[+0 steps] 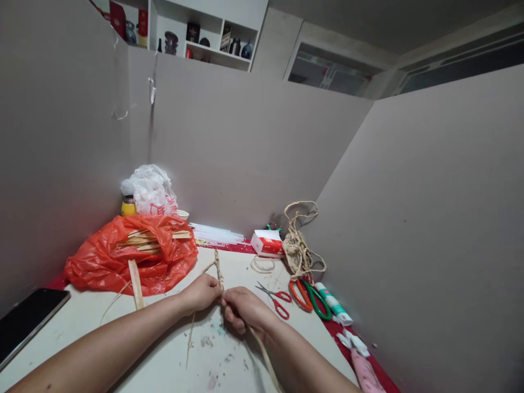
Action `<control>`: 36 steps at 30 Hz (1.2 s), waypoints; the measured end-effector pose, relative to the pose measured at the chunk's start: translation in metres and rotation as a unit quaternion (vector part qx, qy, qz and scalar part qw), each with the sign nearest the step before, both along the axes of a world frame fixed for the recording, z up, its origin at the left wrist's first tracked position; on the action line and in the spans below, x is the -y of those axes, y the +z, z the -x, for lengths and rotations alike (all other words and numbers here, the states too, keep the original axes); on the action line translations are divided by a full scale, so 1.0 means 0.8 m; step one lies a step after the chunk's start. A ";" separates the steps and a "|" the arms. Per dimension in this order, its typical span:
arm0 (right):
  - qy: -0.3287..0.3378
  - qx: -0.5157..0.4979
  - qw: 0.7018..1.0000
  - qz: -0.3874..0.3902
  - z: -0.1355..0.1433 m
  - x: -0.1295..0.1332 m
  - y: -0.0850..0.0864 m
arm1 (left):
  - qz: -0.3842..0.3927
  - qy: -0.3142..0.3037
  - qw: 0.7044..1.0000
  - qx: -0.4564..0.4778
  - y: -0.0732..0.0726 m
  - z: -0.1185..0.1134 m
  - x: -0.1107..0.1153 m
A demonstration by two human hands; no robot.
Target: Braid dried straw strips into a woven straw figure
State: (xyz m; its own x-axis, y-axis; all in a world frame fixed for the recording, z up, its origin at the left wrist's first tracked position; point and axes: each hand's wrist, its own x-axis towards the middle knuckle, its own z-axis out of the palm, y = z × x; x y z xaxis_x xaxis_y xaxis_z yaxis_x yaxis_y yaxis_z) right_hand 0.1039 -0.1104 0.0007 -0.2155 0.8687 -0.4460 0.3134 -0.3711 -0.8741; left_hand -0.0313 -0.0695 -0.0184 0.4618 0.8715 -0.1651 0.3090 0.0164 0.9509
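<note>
Both of my hands meet over the white board (295,338), near its middle. My left hand (204,293) is closed in a pinch at the lower end of a short braided straw cord (218,268), which points away from me. Right beside it, my right hand (241,309) is closed too, its fingertips on the same strands. A long flat straw strand (265,357) runs from under my right hand toward the front edge. A thinner strand (190,338) hangs below my left hand. The exact crossing of strands between the fingertips is hidden.
At the left, a red plastic bag (98,262) holds straw strips, with a phone (30,319) nearer. Red-handled scissors (278,299), larger shears (317,299) and a coiled straw braid (297,254) lie right. A red and white box (267,243) stands behind.
</note>
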 end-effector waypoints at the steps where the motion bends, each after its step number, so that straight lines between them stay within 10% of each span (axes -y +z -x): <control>1: -0.018 -0.008 1.000 0.006 0.005 0.003 -0.005 | 0.013 -0.002 1.000 0.009 0.001 0.001 0.000; 5: 0.001 0.169 0.982 -0.082 0.020 0.012 -0.015 | 0.063 -0.008 0.998 0.023 0.008 0.004 0.000; 12: 0.085 0.465 0.841 -0.264 0.036 0.041 0.014 | 0.082 -0.021 0.996 0.042 0.011 0.009 -0.002; 15: 0.106 0.407 0.860 -0.288 0.027 0.048 0.026 | 0.095 -0.050 0.992 0.070 0.008 0.013 -0.003; 21: -0.081 0.259 0.905 -0.329 -0.009 0.002 0.022 | 0.104 -0.066 0.988 0.096 0.015 0.020 -0.001; 26: -0.035 0.090 0.984 -0.148 0.003 -0.014 0.001 | 0.097 -0.081 0.985 0.117 0.017 0.025 -0.003; 36: -0.014 0.026 0.998 -0.048 -0.008 -0.015 -0.009 | 0.000 -0.086 0.996 0.019 0.011 0.026 -0.008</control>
State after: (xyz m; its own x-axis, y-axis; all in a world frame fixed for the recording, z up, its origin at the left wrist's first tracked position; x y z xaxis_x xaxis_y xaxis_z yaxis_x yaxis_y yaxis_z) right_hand 0.1100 -0.0986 -0.0065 -0.1698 0.9135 -0.3697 0.3508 -0.2946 -0.8889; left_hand -0.0519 -0.0633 -0.0100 0.6101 0.7791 -0.1442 0.2701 -0.0334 0.9622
